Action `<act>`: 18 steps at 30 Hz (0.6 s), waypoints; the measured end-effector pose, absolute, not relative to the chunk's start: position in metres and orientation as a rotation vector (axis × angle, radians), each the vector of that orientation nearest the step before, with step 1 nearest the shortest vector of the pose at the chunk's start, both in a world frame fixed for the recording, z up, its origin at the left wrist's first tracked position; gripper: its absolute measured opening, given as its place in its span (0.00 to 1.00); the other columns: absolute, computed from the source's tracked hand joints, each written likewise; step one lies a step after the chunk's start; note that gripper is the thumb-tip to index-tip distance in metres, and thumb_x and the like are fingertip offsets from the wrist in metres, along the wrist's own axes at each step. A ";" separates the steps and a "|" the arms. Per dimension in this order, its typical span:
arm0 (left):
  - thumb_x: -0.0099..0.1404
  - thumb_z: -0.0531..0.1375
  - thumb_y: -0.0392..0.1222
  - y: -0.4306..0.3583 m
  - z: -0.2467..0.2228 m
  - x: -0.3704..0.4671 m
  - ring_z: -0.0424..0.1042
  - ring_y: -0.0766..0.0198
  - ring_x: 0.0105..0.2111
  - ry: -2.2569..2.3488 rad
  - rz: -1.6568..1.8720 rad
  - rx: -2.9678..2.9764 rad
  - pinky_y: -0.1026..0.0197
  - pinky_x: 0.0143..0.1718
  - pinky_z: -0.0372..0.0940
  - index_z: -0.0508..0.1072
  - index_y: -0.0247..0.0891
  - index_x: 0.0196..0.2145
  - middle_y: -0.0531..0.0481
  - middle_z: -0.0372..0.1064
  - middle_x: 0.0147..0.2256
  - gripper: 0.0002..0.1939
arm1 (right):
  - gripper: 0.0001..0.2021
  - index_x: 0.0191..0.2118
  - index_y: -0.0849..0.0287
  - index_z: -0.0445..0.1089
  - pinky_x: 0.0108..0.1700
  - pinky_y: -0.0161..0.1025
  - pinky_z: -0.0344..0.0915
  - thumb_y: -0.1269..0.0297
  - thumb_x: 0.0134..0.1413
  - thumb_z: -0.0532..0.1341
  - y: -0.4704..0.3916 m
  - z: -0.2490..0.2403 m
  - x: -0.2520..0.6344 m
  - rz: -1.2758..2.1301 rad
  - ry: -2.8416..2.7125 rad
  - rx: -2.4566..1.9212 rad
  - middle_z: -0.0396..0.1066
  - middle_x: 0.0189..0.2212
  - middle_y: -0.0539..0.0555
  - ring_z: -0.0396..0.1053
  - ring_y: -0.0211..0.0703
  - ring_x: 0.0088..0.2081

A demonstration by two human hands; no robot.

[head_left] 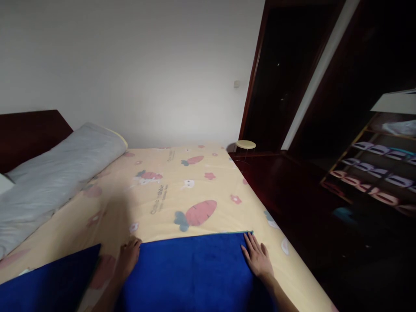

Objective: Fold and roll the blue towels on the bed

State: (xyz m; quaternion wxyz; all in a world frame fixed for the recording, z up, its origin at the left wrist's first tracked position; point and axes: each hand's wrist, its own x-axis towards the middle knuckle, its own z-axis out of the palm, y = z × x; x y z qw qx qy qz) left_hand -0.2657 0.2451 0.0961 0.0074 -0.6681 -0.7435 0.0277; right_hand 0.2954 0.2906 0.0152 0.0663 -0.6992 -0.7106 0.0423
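Observation:
A blue towel (195,273) lies spread flat on the bed in front of me, its far edge running nearly straight between my hands. My left hand (130,255) is at its far left corner, fingers curled in and closed at the cloth's edge. At the far right corner my right hand (257,256) rests palm down, with fingers stretched out and apart on the cloth. A second blue cloth (48,277) lies to the left of my left forearm, partly cut off by the frame.
The bed's cream sheet (224,182) has carrot and rabbit prints. A grey pillow or folded quilt (65,169) lies by the dark headboard (32,134). Beyond the right bed edge are a round stool (246,144), a dark door (286,78) and a shoe rack (367,151).

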 end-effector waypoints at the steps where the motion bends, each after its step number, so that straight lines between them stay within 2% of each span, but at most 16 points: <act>1: 0.61 0.49 0.30 0.251 0.103 -0.267 0.67 0.57 0.52 -2.322 0.123 -2.124 0.53 0.54 0.56 0.71 0.43 0.47 0.45 0.72 0.50 0.20 | 0.33 0.69 0.55 0.45 0.68 0.55 0.38 0.45 0.64 0.39 0.291 0.015 0.296 0.130 -2.140 -2.115 0.43 0.69 0.52 0.39 0.46 0.69; 5: 0.54 0.53 0.29 0.264 0.115 -0.272 0.68 0.57 0.49 -2.338 0.204 -2.173 0.56 0.50 0.57 0.70 0.41 0.38 0.47 0.72 0.44 0.16 | 0.32 0.69 0.54 0.46 0.68 0.55 0.37 0.45 0.64 0.39 0.291 0.014 0.295 0.120 -2.129 -2.107 0.44 0.69 0.52 0.40 0.46 0.69; 11: 0.54 0.51 0.27 0.264 0.116 -0.282 0.71 0.61 0.41 -2.391 0.298 -2.183 0.60 0.45 0.58 0.68 0.42 0.33 0.51 0.73 0.36 0.13 | 0.32 0.69 0.56 0.46 0.68 0.56 0.38 0.46 0.64 0.40 0.290 0.018 0.294 0.134 -2.131 -2.092 0.44 0.69 0.53 0.40 0.47 0.69; 18: 0.54 0.50 0.27 0.268 0.120 -0.284 0.71 0.60 0.46 -2.437 0.240 -2.092 0.59 0.45 0.59 0.70 0.41 0.32 0.50 0.73 0.39 0.14 | 0.32 0.69 0.55 0.46 0.68 0.56 0.38 0.46 0.64 0.39 0.289 0.020 0.292 0.137 -2.122 -2.082 0.45 0.69 0.53 0.40 0.47 0.69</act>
